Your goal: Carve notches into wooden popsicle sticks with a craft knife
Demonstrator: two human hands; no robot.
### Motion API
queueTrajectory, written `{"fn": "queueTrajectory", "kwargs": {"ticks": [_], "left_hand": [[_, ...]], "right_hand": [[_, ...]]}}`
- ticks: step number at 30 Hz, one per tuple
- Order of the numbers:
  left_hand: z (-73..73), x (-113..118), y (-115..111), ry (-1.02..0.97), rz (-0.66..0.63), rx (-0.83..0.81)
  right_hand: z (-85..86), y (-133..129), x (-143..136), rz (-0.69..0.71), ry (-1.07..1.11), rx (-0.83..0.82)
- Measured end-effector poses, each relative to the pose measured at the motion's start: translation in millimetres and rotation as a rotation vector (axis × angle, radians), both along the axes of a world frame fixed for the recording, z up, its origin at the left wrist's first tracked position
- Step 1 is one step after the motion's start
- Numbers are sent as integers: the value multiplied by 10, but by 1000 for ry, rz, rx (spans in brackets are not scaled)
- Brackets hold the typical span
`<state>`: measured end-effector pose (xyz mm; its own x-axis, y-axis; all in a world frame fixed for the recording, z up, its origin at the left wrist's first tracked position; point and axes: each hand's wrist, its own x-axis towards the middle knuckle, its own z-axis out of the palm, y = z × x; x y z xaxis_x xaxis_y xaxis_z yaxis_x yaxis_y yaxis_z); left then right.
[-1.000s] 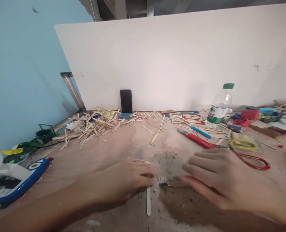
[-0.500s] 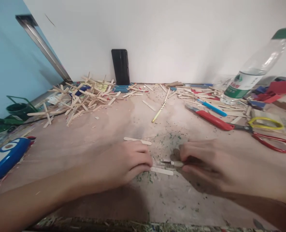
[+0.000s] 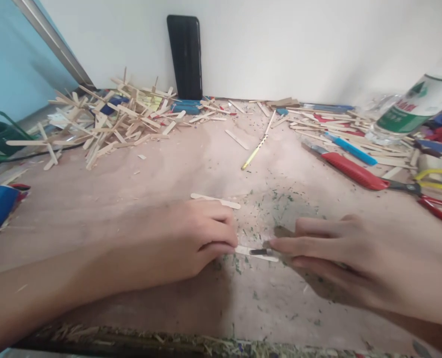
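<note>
Fingers bent, my left hand point(image 3: 209, 231) presses one end of a pale wooden stick point(image 3: 245, 250) onto the table. My right hand point(image 3: 318, 248) grips a small craft knife point(image 3: 266, 252) with its fingers closed around the handle. The blade lies over the free part of that stick, pointing left. Just beyond my left hand lies another wooden stick point(image 3: 224, 201). Small green shavings point(image 3: 280, 196) are scattered around both hands.
A heap of wooden sticks point(image 3: 131, 119) is at the back left, beside an upright black phone point(image 3: 186, 59). A yellow pencil point(image 3: 256, 149) lies mid-table. To the right are a red-handled tool point(image 3: 355, 171), scissors point(image 3: 437, 199) and a tilted bottle point(image 3: 411, 112).
The view has come closer and tipped down. My right hand has brought the knife from just beyond the stick onto it, with the index finger now extended along the knife.
</note>
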<state>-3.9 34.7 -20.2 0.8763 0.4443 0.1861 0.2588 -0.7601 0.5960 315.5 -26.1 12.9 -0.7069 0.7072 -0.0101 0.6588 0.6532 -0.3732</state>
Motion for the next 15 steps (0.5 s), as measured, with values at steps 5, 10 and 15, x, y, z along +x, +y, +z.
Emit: {"fn": "queueTrajectory", "kwargs": {"ticks": [5,10,15], "left_hand": [[19,-16,-2,23,5,22],[67,7,-7,51,-3,31],[41,24,-4,-1,-22,62]], "right_hand": [[-11,-26,-36,93,47,-31],[-51,-32,24,114,41,-8],[-107,14,30,168,45,92]]}}
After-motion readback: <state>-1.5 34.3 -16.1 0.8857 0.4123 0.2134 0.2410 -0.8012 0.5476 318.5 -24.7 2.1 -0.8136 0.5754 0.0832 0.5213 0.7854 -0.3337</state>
